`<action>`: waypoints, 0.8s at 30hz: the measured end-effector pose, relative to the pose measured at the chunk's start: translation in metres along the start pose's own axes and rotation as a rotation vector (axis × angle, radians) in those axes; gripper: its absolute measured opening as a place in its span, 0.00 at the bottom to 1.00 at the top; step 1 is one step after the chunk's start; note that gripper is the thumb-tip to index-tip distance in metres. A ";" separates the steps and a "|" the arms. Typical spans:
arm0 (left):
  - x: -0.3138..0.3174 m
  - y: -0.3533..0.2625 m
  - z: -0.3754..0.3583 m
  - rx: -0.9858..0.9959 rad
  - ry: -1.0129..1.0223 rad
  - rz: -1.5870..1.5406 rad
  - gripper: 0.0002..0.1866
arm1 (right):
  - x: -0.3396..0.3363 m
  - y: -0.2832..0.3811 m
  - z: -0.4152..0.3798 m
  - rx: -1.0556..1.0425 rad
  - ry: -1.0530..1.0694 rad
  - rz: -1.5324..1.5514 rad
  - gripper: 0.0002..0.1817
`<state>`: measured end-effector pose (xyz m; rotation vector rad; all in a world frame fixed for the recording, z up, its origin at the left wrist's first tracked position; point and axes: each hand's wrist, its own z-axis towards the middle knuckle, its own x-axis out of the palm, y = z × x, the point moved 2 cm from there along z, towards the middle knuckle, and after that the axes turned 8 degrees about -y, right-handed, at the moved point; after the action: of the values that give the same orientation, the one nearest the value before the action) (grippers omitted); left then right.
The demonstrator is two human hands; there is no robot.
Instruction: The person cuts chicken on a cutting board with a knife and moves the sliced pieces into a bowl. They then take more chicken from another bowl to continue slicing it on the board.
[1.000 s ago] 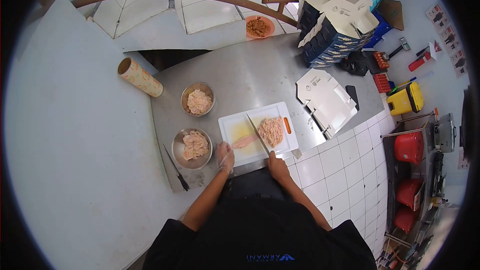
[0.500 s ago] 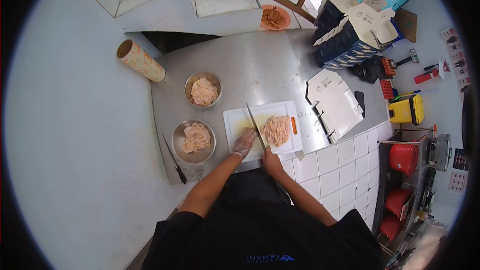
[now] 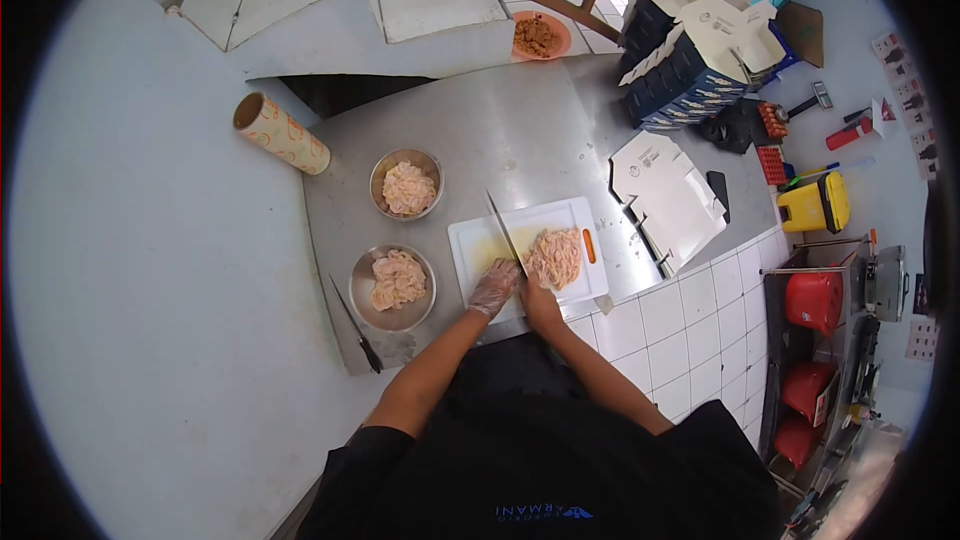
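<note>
My right hand (image 3: 541,307) is closed round the handle of a long kitchen knife (image 3: 504,227), its blade slanting away over the white cutting board (image 3: 466,242). Just left of the blade, my left hand (image 3: 494,287) wears a clear plastic glove. Its fingers are bent down on the board, and whatever lies under them is hidden. Right of the knife sits a heap of pale pink sliced raw meat (image 3: 553,258), which looks like chicken. Two steel bowls stand to the left: the farther bowl (image 3: 376,187) and the nearer bowl (image 3: 432,292) both hold similar meat.
A second knife (image 3: 352,319) lies by the steel table's (image 3: 480,140) left edge. A wrap roll (image 3: 283,133) leans at the wall. Flat cardboard (image 3: 668,202), a dark phone (image 3: 718,196) and stacked boxes (image 3: 690,70) are on the right. An orange bowl (image 3: 563,37) sits beyond.
My right hand and the knife have slid forward, away from me, bringing the right hand closer beside the left. The left hand stays bent on the board. The whole view has shifted slightly.
</note>
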<state>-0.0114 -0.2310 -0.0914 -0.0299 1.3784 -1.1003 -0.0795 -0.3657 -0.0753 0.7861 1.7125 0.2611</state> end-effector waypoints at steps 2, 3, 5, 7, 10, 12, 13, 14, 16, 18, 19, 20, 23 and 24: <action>-0.003 -0.004 -0.002 -0.003 0.013 -0.033 0.10 | -0.005 0.018 0.021 -0.069 -0.061 0.042 0.24; -0.007 -0.006 -0.001 -0.007 0.007 -0.046 0.09 | -0.008 0.017 0.014 -0.056 -0.053 0.038 0.23; -0.019 -0.014 0.000 -0.109 0.032 -0.071 0.14 | -0.012 0.011 -0.003 -0.028 -0.045 0.033 0.21; -0.026 -0.024 -0.003 -0.227 0.041 -0.068 0.16 | -0.013 -0.009 -0.042 0.040 0.032 -0.042 0.19; -0.032 -0.025 -0.002 -0.429 0.034 -0.030 0.17 | -0.033 -0.026 -0.074 0.040 0.074 -0.096 0.16; -0.032 -0.025 -0.005 -0.553 0.101 -0.062 0.19 | -0.040 -0.026 -0.085 0.053 0.064 -0.100 0.14; -0.034 -0.024 -0.005 -0.557 0.129 -0.029 0.20 | -0.043 -0.027 -0.084 0.077 0.039 -0.098 0.14; -0.036 -0.022 -0.002 -0.558 0.153 0.003 0.20 | -0.046 -0.028 -0.081 0.099 0.011 -0.099 0.13; -0.038 -0.017 -0.001 -0.501 0.120 0.077 0.20 | -0.054 -0.028 -0.073 0.052 -0.031 -0.080 0.12; -0.047 -0.017 -0.005 -0.386 0.015 0.165 0.19 | -0.058 -0.027 -0.077 0.027 -0.061 -0.041 0.11; -0.053 -0.013 -0.005 -0.446 0.051 0.039 0.18 | -0.063 -0.026 -0.078 0.019 -0.075 -0.015 0.11; -0.059 -0.010 -0.005 -0.507 0.084 -0.087 0.18 | -0.068 -0.024 -0.079 0.008 -0.088 0.010 0.11; -0.075 -0.024 0.003 -0.729 0.089 -0.522 0.15 | -0.079 -0.023 -0.083 0.025 -0.135 0.059 0.10; -0.075 -0.030 0.007 -0.802 0.078 -0.677 0.14 | -0.082 -0.025 -0.083 0.027 -0.137 0.070 0.10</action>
<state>-0.0095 -0.2032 -0.0151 -1.1092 1.8642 -1.0063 -0.1572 -0.4164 -0.0002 0.8656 1.5644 0.2267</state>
